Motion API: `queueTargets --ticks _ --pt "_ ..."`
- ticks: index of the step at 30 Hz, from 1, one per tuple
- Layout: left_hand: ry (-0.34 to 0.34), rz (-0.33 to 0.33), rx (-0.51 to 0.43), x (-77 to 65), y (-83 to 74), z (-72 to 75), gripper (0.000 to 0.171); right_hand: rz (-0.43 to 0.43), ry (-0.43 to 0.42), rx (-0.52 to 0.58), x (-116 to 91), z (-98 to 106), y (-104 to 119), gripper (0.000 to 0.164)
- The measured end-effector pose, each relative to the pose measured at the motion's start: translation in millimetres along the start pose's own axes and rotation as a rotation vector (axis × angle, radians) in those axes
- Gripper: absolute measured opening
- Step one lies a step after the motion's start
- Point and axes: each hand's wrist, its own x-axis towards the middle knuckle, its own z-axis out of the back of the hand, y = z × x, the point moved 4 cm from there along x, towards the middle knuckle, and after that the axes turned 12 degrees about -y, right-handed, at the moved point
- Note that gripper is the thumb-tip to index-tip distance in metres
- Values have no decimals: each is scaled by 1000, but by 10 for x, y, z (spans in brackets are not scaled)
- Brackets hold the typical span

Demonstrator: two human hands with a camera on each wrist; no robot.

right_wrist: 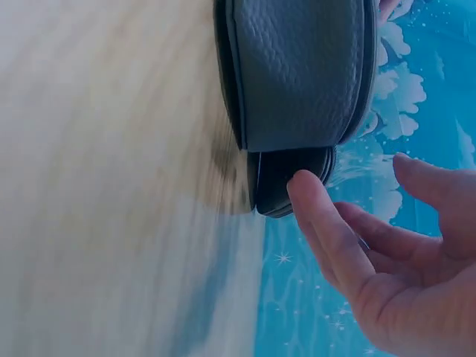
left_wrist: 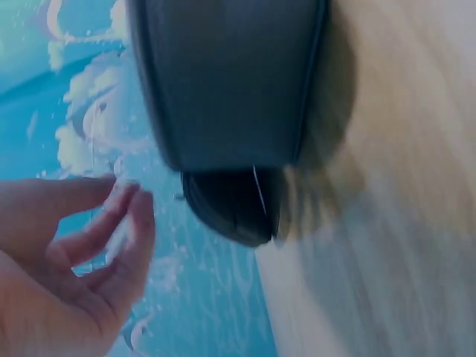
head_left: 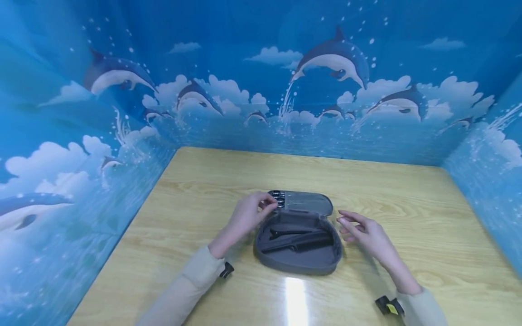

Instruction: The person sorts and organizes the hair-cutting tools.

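Observation:
A dark grey zip case (head_left: 297, 267) lies unfolded on the table, its lid (head_left: 310, 202) folded back behind the base. Shiny metal loops (head_left: 279, 199), like scissor handles, line the lid's left end. In the base lie a slim black clip-like piece (head_left: 281, 233) and a long black comb-like tool (head_left: 311, 242). My left hand (head_left: 248, 213) has its bent fingertips right at the metal loops, and no object shows between them. My right hand (head_left: 367, 233) hovers beside the case's right rim with loosely bent fingers, holding nothing. The wrist views show the case's outer wall (right_wrist: 305, 74).
The wooden table (head_left: 408, 203) extends around the case. Blue dolphin-printed sheets (head_left: 253, 90) wall in its back and sides. Dark wrist devices (head_left: 389, 305) sit by both sleeves (head_left: 195, 274). A bright light reflection lies in front of the case.

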Motion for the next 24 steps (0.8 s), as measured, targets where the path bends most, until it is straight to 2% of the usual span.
queueTargets --ticks 3,5,10,13,15,17,24 --pt "-27 97 -10 60 95 61 25 -42 23 51 113 8 -41 60" --pt "-13 146 8 87 159 62 35 -81 45 69 184 -4 -67 65" --pt "109 223 1 108 315 -54 53 -161 93 107 352 -89 -118 70" --pt "193 270 -117 105 387 -168 52 -206 97 187 444 -163 -145 69" --pt "221 304 -210 102 407 -230 45 -231 96 240 486 -211 -157 69" --pt "233 358 -310 102 416 -277 41 -252 97 272 518 -255 -170 69" --pt "250 564 -654 114 415 -312 49 -284 106 311 595 -363 -181 68"
